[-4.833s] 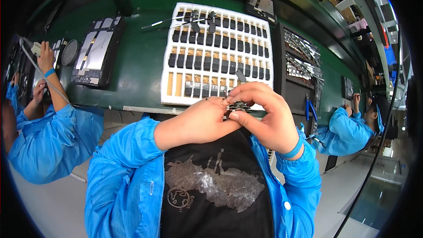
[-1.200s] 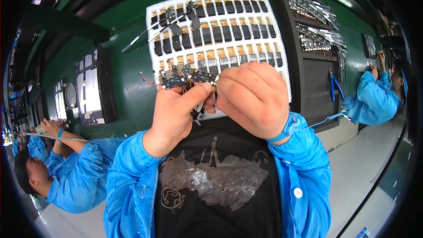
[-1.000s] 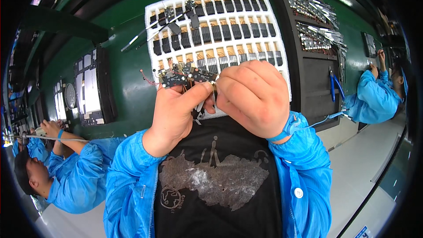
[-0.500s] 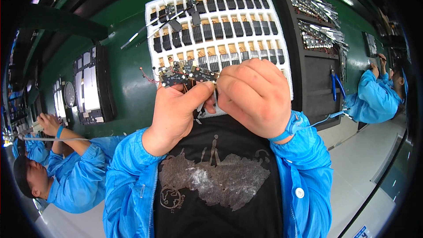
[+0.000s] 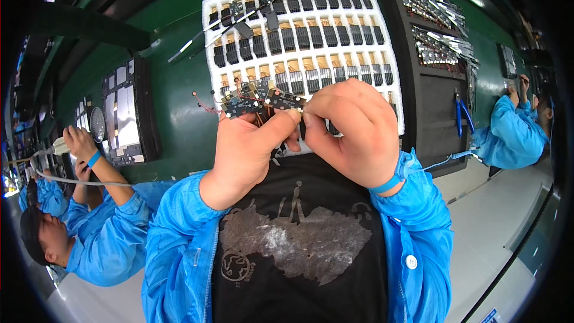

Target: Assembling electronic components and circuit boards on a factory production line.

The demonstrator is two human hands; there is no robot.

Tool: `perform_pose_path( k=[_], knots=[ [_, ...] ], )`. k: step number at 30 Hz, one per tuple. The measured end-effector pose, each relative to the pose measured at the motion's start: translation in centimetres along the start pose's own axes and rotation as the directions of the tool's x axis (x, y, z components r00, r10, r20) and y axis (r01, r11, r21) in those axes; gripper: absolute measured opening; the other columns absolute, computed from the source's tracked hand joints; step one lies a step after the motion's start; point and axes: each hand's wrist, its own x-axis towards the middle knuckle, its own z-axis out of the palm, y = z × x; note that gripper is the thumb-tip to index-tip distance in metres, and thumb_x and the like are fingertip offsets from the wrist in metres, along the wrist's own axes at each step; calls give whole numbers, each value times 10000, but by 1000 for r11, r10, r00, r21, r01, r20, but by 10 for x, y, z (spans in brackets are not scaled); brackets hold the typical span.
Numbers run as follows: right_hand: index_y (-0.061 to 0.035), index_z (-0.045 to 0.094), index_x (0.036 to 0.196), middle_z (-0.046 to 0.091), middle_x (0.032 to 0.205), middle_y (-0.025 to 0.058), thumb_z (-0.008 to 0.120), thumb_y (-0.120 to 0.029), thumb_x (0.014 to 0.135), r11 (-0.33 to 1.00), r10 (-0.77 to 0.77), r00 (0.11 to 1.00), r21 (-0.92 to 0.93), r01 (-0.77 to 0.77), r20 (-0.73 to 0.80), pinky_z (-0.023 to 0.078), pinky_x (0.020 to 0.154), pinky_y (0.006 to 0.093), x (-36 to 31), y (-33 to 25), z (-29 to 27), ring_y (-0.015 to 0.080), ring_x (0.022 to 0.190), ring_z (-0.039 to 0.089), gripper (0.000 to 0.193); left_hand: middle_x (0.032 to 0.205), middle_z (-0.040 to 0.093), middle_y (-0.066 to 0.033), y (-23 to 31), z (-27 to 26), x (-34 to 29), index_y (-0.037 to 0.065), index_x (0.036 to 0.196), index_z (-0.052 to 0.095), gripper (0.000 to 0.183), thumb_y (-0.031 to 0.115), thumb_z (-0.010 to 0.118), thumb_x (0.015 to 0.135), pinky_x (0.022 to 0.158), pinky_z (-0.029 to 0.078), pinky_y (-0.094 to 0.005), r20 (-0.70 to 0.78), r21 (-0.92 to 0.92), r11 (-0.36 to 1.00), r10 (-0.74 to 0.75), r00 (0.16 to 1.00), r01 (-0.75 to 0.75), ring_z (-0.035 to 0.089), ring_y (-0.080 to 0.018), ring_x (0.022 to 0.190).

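Note:
My left hand [image 5: 248, 146] is closed around several small black circuit boards [image 5: 244, 106], its thumb pressing on the board nearest my right hand. Thin red wires stick out from the boards on the left. My right hand [image 5: 354, 134] is closed, thumb and forefinger pinched at the right end of that board [image 5: 284, 100]; whether anything sits between those fingertips is too small to tell. Both hands are over the near edge of a white foam tray [image 5: 210, 54], whose rows of slots hold black rectangular parts with brownish strips.
Loose boards with dark strips [image 5: 244, 29] lie across the tray's far left corner. A black divided tray [image 5: 436, 98] at right holds wired boards and blue-handled pliers [image 5: 459, 115]. Black trays [image 5: 124, 113] stand at left. Co-workers in blue [image 5: 104, 236] sit on both sides. A cord [image 5: 439, 162] runs from my right wristband.
My right hand's thumb and forefinger have come together at the board's end, with the hand turned a little. The view has shifted slightly. At left, a co-worker's hand has risen.

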Motion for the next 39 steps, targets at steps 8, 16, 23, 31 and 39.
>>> perform_pose_path(
  k=[8,16,23,31,39],
  knots=[
    [-38,644,882,617,806,76,759,-25,660,999,19,1000,36,-20,25,486,617,373,1,-1,-3,269,688,592,250,866,687,-74,-2,-2,-1,-27,976,663,77,4,643,909,583,517,-268,19,35,999,19,1000,-20,639,-140,681],
    [-46,647,884,622,847,61,765,-47,629,999,-20,998,-29,22,52,485,616,367,1,-2,-4,255,712,588,282,862,685,-71,0,0,-3,-30,980,663,82,-6,631,908,582,518,-264,3,34,999,6,1000,-6,641,-137,682],
    [-44,650,901,622,858,60,761,-43,622,999,-19,999,-45,21,41,490,622,364,-1,-3,-3,253,713,580,301,871,684,-72,-1,0,-1,-32,995,659,92,-2,619,918,578,520,-266,26,36,999,-1,1000,0,642,-140,692],
    [-19,642,881,654,820,93,707,104,665,998,58,996,31,-60,65,487,627,348,4,-10,-8,272,715,614,256,948,680,-90,-3,-4,-2,-40,1072,640,152,-20,583,933,575,530,-284,74,-89,996,-12,997,19,643,-158,732],
    [-14,642,891,660,821,96,689,110,721,978,144,987,142,-154,76,485,643,346,1,-10,-7,267,717,615,215,945,681,-87,-4,-4,-1,-38,1064,646,144,8,592,938,563,526,-280,118,-106,993,-35,992,47,640,-157,731]
  ],
)
